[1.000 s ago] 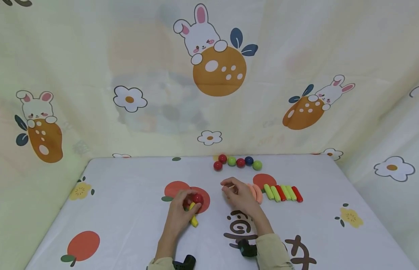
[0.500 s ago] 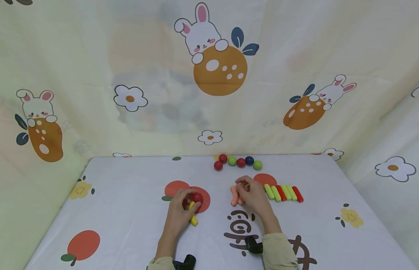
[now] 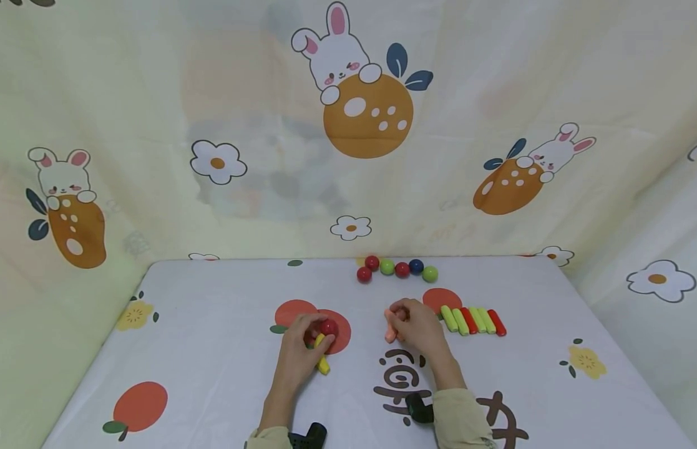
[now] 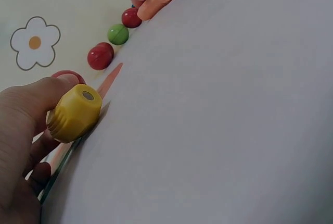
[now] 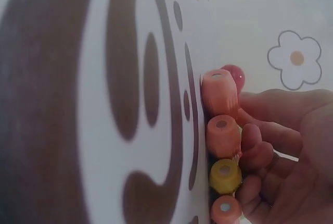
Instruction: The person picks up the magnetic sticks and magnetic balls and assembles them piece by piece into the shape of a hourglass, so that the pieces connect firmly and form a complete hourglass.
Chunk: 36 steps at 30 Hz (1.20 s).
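My left hand (image 3: 301,346) holds a yellow curved magnetic stick (image 4: 78,112) and a red ball (image 3: 328,327). The thumb lies along the stick, which has a metal disc in its end. My right hand (image 3: 421,324) is at a row of curved sticks, its curled fingers at the far end of the leftmost orange stick (image 5: 221,94), pinching it. Beside that one lie a second orange stick (image 5: 223,136), a yellow stick (image 5: 225,177) and another orange stick (image 5: 227,211). In the head view the right hand hides most of this row.
Several straight green and red sticks (image 3: 473,320) lie in a row right of my right hand. Several balls, red (image 3: 364,274), green (image 3: 430,274) and blue (image 3: 416,267), stand near the table's back edge. A printed curtain (image 3: 258,206) rises behind the white tablecloth (image 3: 213,374).
My right hand has shifted right from beyond the row's left end, uncovering orange sticks, then closed in on the leftmost one. The left hand has stayed put with its stick and ball.
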### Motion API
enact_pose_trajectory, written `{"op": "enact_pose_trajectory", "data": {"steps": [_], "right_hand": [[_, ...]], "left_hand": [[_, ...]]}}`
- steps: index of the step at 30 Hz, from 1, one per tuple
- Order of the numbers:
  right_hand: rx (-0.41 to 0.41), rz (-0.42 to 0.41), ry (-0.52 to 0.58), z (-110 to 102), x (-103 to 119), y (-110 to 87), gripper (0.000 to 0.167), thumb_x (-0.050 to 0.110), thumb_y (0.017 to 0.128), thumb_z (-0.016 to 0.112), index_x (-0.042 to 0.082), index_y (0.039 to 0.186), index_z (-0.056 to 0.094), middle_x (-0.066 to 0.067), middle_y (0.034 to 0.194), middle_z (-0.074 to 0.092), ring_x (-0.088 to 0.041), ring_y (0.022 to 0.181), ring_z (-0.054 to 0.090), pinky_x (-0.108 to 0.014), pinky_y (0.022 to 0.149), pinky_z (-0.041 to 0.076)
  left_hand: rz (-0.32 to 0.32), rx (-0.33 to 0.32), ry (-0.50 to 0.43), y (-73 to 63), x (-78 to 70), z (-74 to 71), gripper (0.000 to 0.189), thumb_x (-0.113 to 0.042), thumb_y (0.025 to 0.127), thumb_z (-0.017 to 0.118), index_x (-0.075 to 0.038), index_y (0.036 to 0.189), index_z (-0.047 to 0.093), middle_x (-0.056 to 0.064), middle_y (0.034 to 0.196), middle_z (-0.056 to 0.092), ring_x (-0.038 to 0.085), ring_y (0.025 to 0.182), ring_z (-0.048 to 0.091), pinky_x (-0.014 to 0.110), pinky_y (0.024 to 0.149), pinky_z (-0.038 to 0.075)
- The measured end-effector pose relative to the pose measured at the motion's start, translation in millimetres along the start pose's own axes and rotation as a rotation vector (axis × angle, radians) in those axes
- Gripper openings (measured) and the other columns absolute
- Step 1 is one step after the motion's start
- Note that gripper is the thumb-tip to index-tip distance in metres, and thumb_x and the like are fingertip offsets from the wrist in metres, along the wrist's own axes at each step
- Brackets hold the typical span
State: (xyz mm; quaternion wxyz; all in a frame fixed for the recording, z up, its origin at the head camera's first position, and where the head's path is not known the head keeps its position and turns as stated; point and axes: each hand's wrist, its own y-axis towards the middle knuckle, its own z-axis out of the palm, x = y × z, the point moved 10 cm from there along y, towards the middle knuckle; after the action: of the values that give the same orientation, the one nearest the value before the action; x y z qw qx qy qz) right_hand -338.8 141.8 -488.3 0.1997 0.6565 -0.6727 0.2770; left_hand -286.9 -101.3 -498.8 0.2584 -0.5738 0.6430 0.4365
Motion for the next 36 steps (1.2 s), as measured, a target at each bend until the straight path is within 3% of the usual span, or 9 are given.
{"op": "enact_pose_trajectory", "data": {"steps": [11,36], "right_hand": [[-0.018,-0.100,-0.047,1,15,-4.3,0.021,0.027,0.088,0.066,0.015,0.104,0.066,-0.001,0.082,0.055,-0.015,0.076,0.049,-0.025,0.064,0.042],[-0.035,-0.138,-0.082,8,20,-5.9,0.024,0.021,0.081,0.073,0.015,0.103,0.066,0.001,0.083,0.059,-0.016,0.080,0.049,-0.027,0.069,0.041]], "left_hand": [[-0.005,0.004,-0.006,0.3,0.4,0.5,0.039,-0.021,0.078,0.078,-0.023,0.113,0.063,-0.005,0.098,0.057,0.011,0.084,0.053,0.019,0.070,0.050],[-0.006,0.014,-0.003,1.2,1.1,1.2,0.037,-0.020,0.078,0.077,-0.023,0.112,0.063,-0.006,0.099,0.057,0.011,0.084,0.053,0.019,0.069,0.049]]}}
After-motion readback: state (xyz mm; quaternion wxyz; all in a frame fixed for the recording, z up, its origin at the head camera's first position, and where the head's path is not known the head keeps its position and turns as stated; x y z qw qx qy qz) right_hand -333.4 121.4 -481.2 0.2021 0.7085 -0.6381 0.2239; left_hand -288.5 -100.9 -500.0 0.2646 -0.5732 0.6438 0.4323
